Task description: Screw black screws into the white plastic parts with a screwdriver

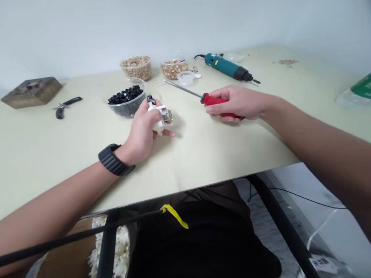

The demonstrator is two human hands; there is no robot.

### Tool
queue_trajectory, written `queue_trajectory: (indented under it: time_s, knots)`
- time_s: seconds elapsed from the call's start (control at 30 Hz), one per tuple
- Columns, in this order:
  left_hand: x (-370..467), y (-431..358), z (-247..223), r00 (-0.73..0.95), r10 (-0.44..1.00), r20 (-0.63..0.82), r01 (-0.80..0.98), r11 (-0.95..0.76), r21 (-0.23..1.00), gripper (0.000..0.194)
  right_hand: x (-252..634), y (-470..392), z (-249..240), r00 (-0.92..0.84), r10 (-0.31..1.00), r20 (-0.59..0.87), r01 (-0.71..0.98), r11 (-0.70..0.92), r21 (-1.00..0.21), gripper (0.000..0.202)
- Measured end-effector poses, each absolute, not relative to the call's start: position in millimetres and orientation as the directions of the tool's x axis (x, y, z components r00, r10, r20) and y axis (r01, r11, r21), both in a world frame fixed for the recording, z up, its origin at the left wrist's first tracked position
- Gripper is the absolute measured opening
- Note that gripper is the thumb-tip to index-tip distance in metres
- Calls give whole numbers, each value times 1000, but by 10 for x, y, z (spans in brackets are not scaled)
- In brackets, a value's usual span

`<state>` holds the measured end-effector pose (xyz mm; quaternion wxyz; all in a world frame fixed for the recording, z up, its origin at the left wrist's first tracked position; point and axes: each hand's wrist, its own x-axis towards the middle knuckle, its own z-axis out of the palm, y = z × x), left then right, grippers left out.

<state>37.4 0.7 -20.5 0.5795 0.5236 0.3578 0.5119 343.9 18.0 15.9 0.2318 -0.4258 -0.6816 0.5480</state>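
Observation:
My left hand point(143, 135), with a black band at the wrist, is closed around a small white plastic part point(160, 116) with metal pieces at its right side. A small black piece point(150, 100) shows at the top of it. My right hand point(235, 102) grips the red handle of a screwdriver point(213, 100), whose metal shaft points up and left, away from the white part. Just behind my left hand stands a clear round tub point(128, 107) of small black pieces. My palm hides part of the white part.
At the back are two tubs of small brass-coloured pieces point(136, 68) point(174, 69), a clear lid point(186, 77) and a teal electric screwdriver point(227, 67). Pliers point(64, 107) and a dark block point(32, 92) lie left. A bottle point(367, 89) lies right. A black cord with yellow tape point(174, 215) hangs in front.

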Motion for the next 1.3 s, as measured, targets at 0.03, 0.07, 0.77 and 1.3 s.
queue_trajectory:
  time_s: [0.03,0.07,0.77,1.3]
  knots:
    - [396,-25,-187,225,971,80,-259,-20,966,33,3340,145,117,-517,849,-111,280,46,-959,65]
    - [419,-59,-170,242,969,43,-293,31,956,32,3233,109,71,-512,856,-76,232,53,-971,65]
    - [308,97,-319,418,894,163,-84,-140,987,53,3056,76,28,-362,930,63,151,125,-981,66]
    - [282,62,-246,405,895,188,46,-225,973,50,3061,10,87,-389,917,94,203,185,-962,62]
